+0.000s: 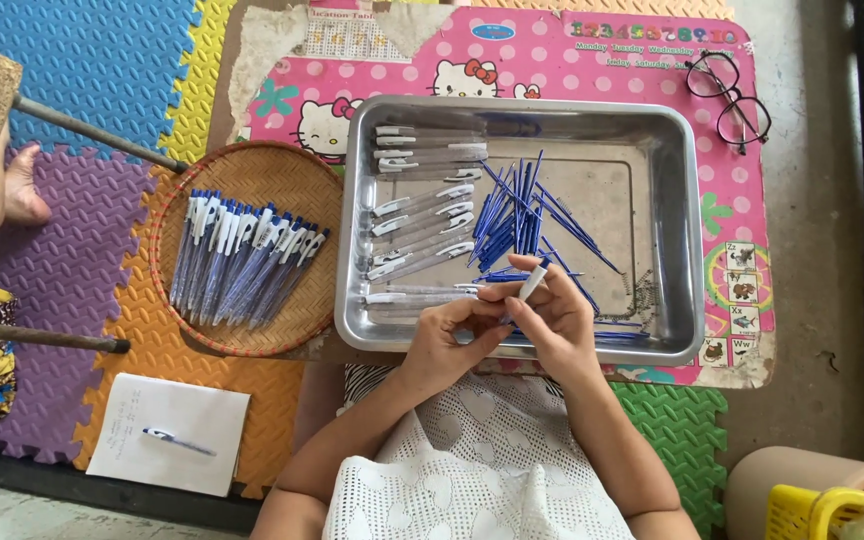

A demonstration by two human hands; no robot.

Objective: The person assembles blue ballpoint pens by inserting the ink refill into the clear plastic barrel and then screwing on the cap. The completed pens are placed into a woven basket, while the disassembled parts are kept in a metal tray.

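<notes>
While both hands meet over the near rim of the steel tray, head view shows the left hand curled, fingertips pinching the lower end of a clear pen barrel; the right hand pinches the same barrel higher up, its grey tip pointing up and away. Barrel sits just above the tray's near edge, between the two hands.

Inside the tray: empty barrels with white clips in rough rows on the left, blue refills in a loose crossed heap at centre, and what look like small springs scattered to the right, too small to be sure. Woven basket to the left holds finished pens, side by side.

Risks, as judged: grip is fingertip only, so a slip could drop the barrel onto the refill heap and scatter it. Tangled refills may drag neighbours out over the rim. Small parts, if sprung loose, could vanish into the foam mat seams. Glasses lie well apart, unaffected.
</notes>
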